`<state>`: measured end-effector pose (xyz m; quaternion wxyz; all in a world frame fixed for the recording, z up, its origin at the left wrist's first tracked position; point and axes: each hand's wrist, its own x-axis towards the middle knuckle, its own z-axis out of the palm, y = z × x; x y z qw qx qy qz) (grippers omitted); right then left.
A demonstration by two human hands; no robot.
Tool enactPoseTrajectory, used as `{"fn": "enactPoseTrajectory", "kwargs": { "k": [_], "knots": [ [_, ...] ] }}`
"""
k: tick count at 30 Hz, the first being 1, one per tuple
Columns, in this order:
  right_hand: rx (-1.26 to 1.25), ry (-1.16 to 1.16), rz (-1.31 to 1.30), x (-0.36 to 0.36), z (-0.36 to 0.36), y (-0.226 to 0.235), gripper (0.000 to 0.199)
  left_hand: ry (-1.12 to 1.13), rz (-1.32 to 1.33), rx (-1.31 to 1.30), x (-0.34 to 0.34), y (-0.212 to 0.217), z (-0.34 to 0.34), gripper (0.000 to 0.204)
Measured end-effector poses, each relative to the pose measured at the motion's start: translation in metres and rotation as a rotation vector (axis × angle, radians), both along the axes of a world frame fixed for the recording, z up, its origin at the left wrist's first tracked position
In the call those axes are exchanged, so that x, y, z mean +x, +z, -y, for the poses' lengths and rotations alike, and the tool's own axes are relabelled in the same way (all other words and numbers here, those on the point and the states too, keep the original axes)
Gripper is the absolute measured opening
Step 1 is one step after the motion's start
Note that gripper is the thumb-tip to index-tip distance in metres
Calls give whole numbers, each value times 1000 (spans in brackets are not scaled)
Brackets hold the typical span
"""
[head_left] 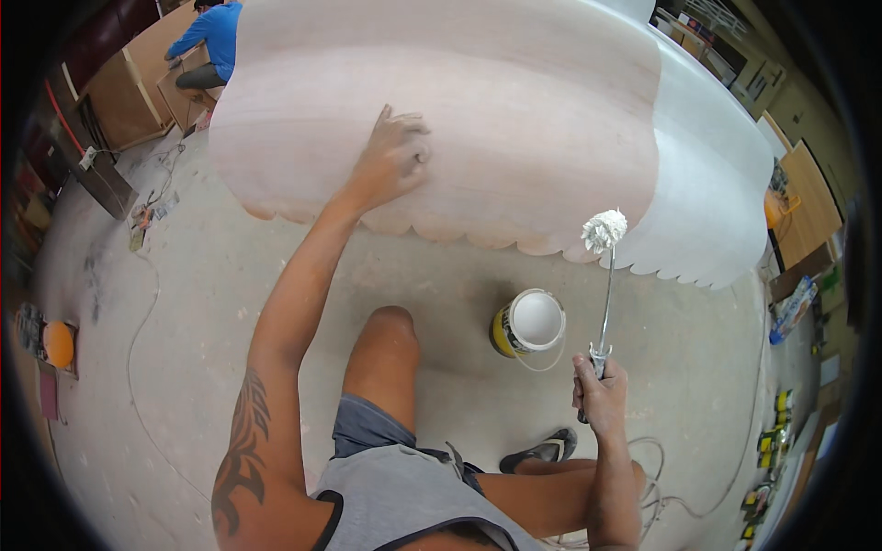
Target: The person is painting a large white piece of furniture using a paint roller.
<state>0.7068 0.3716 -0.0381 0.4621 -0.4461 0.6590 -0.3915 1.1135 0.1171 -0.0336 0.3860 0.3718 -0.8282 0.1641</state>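
My left hand reaches over a large curved panel, pinkish-white with a scalloped lower edge. Its fingers are apart, some of them bent, and slightly blurred; nothing shows in them, and whether they touch the surface I cannot tell. In my right hand is the dark handle of a long thin metal rod. A thick clump of white paste coats the rod's far end, beside the panel's lower edge. Left of the rod, a yellow-and-dark paint can stands on the floor with white material inside and its wire handle hanging down.
A person in a blue top crouches at the far left by wooden panels. Cables trail across the floor on both sides. Several small yellow-and-black cans stand along the right. An orange round thing sits at left.
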Motion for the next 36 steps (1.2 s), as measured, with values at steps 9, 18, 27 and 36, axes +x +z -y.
{"fn": "enactPoseTrajectory", "kwargs": {
  "k": [9, 18, 27, 36],
  "knots": [
    [-80, -89, 163, -9, -5, 17, 31, 273, -179, -78, -53, -16, 3, 45],
    [-179, -300, 295, -33, 9, 20, 32, 25, 338, -338, -269, -28, 37, 57],
    [-83, -349, 283, -62, -26, 25, 33, 608, -31, -276, 62, -28, 37, 46],
    [-154, -418, 302, -72, -27, 33, 32, 216, -9, 138, -36, 33, 58, 35]
  ]
}}
